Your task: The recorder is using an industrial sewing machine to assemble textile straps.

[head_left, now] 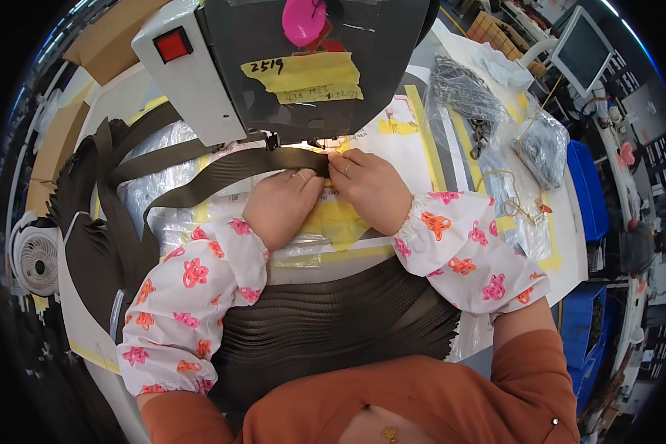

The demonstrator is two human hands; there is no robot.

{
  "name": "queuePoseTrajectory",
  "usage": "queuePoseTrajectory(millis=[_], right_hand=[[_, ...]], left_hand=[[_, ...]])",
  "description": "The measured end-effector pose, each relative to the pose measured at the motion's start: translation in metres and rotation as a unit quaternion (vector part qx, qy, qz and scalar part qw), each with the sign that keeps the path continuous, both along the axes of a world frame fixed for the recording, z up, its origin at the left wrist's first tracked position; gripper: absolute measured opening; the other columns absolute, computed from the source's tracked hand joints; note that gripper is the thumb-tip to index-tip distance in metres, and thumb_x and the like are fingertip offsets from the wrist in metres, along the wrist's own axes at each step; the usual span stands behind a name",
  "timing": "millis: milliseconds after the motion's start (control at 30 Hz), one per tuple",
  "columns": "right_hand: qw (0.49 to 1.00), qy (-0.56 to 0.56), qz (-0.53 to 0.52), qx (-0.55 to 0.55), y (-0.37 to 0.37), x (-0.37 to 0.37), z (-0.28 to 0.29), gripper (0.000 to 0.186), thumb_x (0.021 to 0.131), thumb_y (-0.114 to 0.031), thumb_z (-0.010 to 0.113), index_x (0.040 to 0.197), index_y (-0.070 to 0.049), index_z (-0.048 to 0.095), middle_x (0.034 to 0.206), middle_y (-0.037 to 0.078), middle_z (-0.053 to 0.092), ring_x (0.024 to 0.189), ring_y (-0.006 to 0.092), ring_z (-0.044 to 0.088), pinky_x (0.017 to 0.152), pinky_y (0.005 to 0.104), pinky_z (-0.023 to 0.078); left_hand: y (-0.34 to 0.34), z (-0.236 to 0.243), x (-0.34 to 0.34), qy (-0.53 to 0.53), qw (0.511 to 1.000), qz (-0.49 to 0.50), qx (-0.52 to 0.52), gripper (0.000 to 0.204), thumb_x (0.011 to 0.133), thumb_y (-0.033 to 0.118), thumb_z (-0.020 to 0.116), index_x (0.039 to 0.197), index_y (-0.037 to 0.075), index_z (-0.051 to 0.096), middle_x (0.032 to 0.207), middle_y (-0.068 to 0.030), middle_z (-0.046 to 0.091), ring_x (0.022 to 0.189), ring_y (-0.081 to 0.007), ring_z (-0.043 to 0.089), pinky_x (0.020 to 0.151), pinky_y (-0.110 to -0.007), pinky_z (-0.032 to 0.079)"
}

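Note:
A strip of dark olive webbing [229,167] runs from the left to the needle area of a sewing machine [303,74]. At the strip's right end both my hands meet, just below the lit needle area. My left hand [285,203] has its fingers pressed on the webbing close to its end. Opposite it, my right hand [370,189] pinches that end between thumb and fingers. Part of the strip is hidden under my fingertips. A thick stack of the same webbing [333,325] lies between my forearms, against my body.
More webbing hangs in a bundle [89,200] on the left, near a small white fan [37,255]. Plastic-wrapped parts [544,148] and loose string lie on the right of the table. Blue bins [586,192] stand beyond its right edge. Cardboard boxes [118,37] are at the back left.

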State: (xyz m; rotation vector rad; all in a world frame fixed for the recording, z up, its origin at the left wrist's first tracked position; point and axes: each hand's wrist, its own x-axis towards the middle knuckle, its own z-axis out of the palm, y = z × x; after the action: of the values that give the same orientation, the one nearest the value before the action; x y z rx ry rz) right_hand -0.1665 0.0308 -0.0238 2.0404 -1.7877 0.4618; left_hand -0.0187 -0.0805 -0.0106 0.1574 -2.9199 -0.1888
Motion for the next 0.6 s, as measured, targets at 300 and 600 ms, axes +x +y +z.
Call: queuePoseTrajectory(millis=[300, 600], right_hand=[[0.998, -0.059, -0.019, -0.017, 0.002, -0.004, 0.001, 0.020, 0.069, -0.008, 0.056, 0.088, -0.003, 0.061, 0.098, 0.006, 0.056, 0.089, 0.0200, 0.052, 0.074, 0.0312, 0.042], [0.995, -0.096, 0.000, -0.015, 0.001, -0.008, 0.000, 0.020, 0.068, -0.011, 0.055, 0.086, -0.007, 0.062, 0.092, -0.001, 0.058, 0.091, 0.0178, 0.051, 0.078, 0.0312, 0.040]], left_hand=[[-0.021, -0.002, -0.006, 0.174, 0.975, -0.095, -0.101, 0.028, 0.068, 0.007, 0.058, 0.096, 0.002, 0.061, 0.103, -0.0073, 0.059, 0.095, -0.0230, 0.055, 0.081, -0.032, 0.045], [-0.041, -0.010, -0.013, 0.150, 0.978, -0.143, -0.030, 0.033, 0.065, 0.007, 0.058, 0.097, 0.011, 0.062, 0.101, -0.0006, 0.061, 0.088, -0.0209, 0.056, 0.071, -0.031, 0.048]])
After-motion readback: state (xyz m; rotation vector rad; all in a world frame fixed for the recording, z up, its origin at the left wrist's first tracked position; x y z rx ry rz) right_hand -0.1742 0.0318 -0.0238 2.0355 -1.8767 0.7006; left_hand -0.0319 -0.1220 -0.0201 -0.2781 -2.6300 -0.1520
